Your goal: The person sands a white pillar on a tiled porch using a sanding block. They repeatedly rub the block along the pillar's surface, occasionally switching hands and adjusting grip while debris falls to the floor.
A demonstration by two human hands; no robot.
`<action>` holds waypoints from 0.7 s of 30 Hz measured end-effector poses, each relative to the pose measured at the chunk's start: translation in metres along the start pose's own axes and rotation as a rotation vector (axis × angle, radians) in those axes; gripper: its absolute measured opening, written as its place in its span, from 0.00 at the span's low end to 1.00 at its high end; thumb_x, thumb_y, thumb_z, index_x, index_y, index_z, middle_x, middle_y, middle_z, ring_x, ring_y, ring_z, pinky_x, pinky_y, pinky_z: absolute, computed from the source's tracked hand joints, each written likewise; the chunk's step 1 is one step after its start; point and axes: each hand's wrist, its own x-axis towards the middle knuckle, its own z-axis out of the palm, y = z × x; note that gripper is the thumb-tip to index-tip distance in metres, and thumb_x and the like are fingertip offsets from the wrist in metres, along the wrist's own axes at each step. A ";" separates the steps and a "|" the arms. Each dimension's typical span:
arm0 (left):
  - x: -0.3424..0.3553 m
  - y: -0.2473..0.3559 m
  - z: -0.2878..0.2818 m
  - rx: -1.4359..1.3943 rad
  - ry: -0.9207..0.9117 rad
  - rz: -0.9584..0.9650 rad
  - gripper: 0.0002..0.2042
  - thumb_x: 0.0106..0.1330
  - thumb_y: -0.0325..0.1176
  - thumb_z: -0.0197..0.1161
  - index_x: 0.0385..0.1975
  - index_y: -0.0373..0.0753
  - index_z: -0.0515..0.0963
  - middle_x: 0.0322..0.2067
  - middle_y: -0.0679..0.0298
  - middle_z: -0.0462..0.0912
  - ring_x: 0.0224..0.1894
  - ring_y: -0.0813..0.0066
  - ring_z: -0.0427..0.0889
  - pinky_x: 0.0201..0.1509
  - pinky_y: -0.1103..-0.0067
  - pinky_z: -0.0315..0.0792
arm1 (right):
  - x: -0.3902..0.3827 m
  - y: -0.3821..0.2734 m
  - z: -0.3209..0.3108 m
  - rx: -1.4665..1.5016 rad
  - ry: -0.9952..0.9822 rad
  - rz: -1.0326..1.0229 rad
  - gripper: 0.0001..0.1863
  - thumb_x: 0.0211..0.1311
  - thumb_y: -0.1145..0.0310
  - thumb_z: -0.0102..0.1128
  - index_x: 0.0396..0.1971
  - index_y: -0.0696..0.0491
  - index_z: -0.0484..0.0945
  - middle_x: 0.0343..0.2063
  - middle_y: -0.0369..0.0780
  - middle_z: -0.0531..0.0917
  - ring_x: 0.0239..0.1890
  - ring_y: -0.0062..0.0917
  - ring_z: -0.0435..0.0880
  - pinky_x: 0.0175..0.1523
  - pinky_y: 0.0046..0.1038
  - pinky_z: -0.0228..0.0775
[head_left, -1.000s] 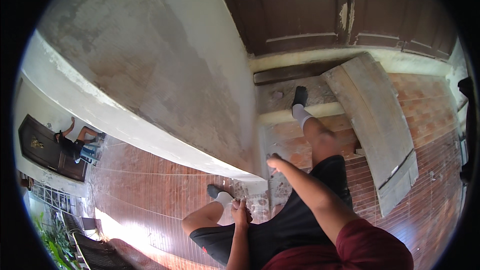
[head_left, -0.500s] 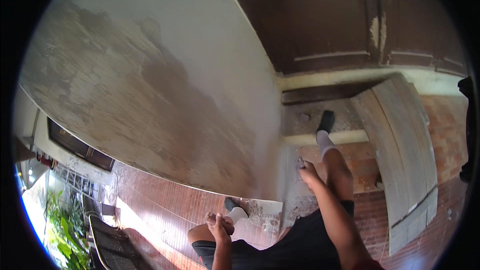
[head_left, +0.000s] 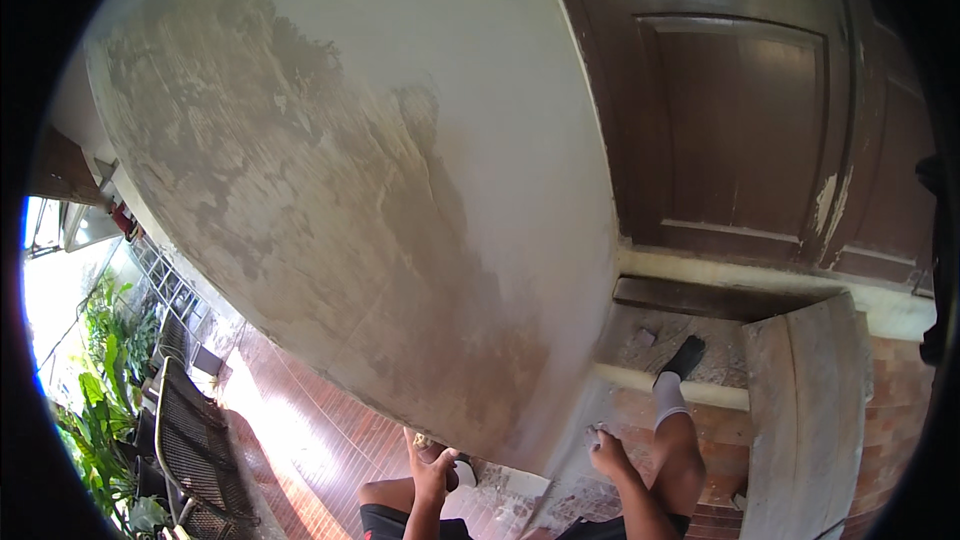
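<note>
Your L hand [head_left: 431, 475] grips a small brownish lump [head_left: 430, 452], type unclear, nr lower edge of patchy wall [head_left: 400, 210]; R hand [head_left: 609, 456] closed on a greyish bit [head_left: 597, 430], too small to ID, btwn wall & your R leg [head_left: 678, 455].

The wall [head_left: 330, 170] stood before me, with the door [head_left: 740, 130] to its right, above the step [head_left: 718, 397]. My left hand [head_left: 432, 478], around a lump [head_left: 427, 448], was near the wall's lower edge; my right hand [head_left: 609, 456], perhaps with something small in it, was left of my right knee. My right foot [head_left: 684, 357] was on the step, left of the boards [head_left: 808, 410]. Far left, plants [head_left: 105, 370] stood beyond the seat [head_left: 195, 445].
</note>
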 end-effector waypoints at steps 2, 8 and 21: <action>0.002 -0.011 0.000 -0.091 0.000 -0.086 0.46 0.47 0.34 0.75 0.66 0.38 0.53 0.55 0.59 0.69 0.55 0.66 0.71 0.55 0.75 0.68 | 0.003 -0.001 0.005 0.003 -0.005 -0.058 0.19 0.58 0.70 0.48 0.49 0.59 0.72 0.45 0.58 0.78 0.49 0.52 0.76 0.54 0.45 0.68; 0.002 -0.038 -0.004 -0.113 0.039 -0.036 0.38 0.52 0.33 0.71 0.62 0.38 0.57 0.42 0.64 0.72 0.40 0.73 0.71 0.42 0.79 0.67 | 0.007 -0.004 0.025 -0.007 -0.026 -0.080 0.18 0.56 0.71 0.48 0.46 0.61 0.72 0.42 0.57 0.79 0.48 0.51 0.77 0.53 0.45 0.69; -0.057 -0.032 -0.002 -0.135 0.014 -0.169 0.36 0.65 0.27 0.59 0.68 0.37 0.44 0.29 0.63 0.71 0.24 0.77 0.71 0.27 0.81 0.69 | -0.005 0.026 0.053 -0.085 0.175 0.011 0.18 0.57 0.65 0.53 0.46 0.57 0.74 0.42 0.54 0.80 0.48 0.49 0.78 0.51 0.42 0.70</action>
